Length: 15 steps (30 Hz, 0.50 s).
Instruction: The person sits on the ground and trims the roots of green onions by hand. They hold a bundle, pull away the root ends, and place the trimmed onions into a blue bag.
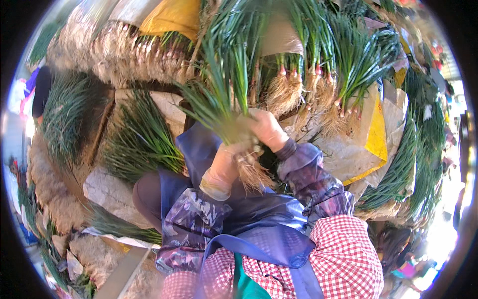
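Note:
In a pale glove, my left hand point(226, 164) grips a bunch of spring onions point(226, 108) near its root end, over my blue apron. The pale brown roots point(254, 172) hang out below that hand, and the long green leaves point up and to the left. My right hand point(266, 127) closes on the same bunch from the right, just above my left hand. Some of the stalks between the hands are blurred. Beyond the bunch lie more rooted spring onions point(285, 88), with reddish bulb ends and roots towards me.
Another leafy bunch point(142, 138) lies left beside my knee. Stacked onions with dense roots point(123, 59) rise at the back left under a yellow sheet point(173, 17). White-and-yellow sacking point(347, 149) spreads at the right. A wooden stick point(102, 127) lies left. Blurred people are at the far right.

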### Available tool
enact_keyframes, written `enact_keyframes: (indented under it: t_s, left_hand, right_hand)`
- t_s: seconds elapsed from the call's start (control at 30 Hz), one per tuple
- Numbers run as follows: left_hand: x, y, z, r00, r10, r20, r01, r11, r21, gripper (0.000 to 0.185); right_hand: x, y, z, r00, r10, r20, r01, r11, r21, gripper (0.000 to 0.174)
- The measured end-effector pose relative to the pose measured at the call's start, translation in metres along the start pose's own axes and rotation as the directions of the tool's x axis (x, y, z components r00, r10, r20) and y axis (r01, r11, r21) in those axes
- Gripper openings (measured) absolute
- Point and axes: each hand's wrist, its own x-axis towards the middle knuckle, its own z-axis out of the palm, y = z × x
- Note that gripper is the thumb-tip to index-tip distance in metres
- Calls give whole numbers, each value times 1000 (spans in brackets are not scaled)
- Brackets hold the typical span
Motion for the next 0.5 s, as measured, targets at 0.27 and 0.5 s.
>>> enact_keyframes:
  t_s: [0.27,0.5]
  left_hand:
    - [-10,-8,5,931,-106,350,157,980,-120,28]
    - [4,-14,-18,982,-102,160,138,963,-230,13]
  right_hand:
    - [-30,6,-8,959,-178,219,-103,500,860,33]
    - [12,45,14,877,-396,-271,165,778,-606,26]
